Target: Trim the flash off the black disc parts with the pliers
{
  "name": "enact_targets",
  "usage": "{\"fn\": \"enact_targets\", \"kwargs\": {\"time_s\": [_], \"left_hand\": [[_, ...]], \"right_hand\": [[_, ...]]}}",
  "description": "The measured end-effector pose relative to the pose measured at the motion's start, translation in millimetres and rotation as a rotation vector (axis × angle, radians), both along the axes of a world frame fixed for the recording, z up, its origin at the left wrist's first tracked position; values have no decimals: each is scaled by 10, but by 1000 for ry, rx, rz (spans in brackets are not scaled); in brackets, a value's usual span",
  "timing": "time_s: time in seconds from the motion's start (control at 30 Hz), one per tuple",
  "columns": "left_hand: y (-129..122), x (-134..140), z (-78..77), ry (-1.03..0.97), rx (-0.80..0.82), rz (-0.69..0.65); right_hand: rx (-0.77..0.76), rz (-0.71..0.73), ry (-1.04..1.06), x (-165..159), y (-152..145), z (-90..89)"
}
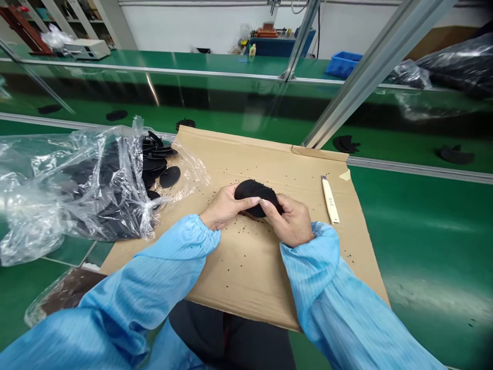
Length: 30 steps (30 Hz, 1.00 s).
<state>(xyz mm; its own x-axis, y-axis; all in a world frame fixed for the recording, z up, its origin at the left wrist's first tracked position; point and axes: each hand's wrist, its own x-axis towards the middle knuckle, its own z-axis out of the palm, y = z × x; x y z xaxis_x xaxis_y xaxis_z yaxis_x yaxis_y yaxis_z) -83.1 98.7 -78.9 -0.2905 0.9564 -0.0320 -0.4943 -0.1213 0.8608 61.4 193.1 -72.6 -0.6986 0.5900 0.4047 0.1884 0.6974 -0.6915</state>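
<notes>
At the left of the frame, a clear bag (123,169) lies with black discs (170,177) spilling from its right end onto the cardboard (246,277), probably so that they stay within easy reach. At the centre, the left hand (223,208) grips the left end of a fanned stack (256,195) of black discs, thumb on the near face, fingers mostly hidden behind. The right hand (290,221) closes on the other end in the same way, the thumbs nearly meeting; this two-ended hold likely keeps the overlapping pieces together. Right of centre, a cream tool (330,200) lies apart from both hands, seemingly set aside there to leave working room.

The cardboard is strewn with dark crumbs and seems to shield the green bench (423,231). In the upper left stands a pale box (88,49); across the upper middle runs a glossy green strip (231,110) carrying more dark pieces. Toward the upper right come a blue bin (342,64) and a slanting metal post (370,77).
</notes>
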Motion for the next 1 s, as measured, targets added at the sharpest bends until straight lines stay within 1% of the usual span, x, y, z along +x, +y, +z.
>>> {"fn": "enact_targets", "kwargs": {"time_s": [0.07, 0.13, 0.3, 0.43, 0.6, 0.8, 1.0], "left_hand": [[7, 2, 4, -23, -27, 20], [14, 5, 6, -40, -38, 33], [22, 6, -5, -40, -16, 48], [30, -16, 2, -49, -31, 58], [30, -17, 20, 2, -11, 100], [30, -18, 8, 0, -52, 108], [41, -36, -35, 9, -48, 130]], "right_hand": [[-50, 14, 4, -2, 4, -2], [-69, 16, -2, -2, 0, 2], [-11, -26, 11, -10, -14, 16], [-29, -3, 9, -34, 7, 9], [4, 3, 5, -34, 21, -10], [-91, 9, -17, -26, 9, -21], [-134, 12, -1, -40, -12, -20]]}}
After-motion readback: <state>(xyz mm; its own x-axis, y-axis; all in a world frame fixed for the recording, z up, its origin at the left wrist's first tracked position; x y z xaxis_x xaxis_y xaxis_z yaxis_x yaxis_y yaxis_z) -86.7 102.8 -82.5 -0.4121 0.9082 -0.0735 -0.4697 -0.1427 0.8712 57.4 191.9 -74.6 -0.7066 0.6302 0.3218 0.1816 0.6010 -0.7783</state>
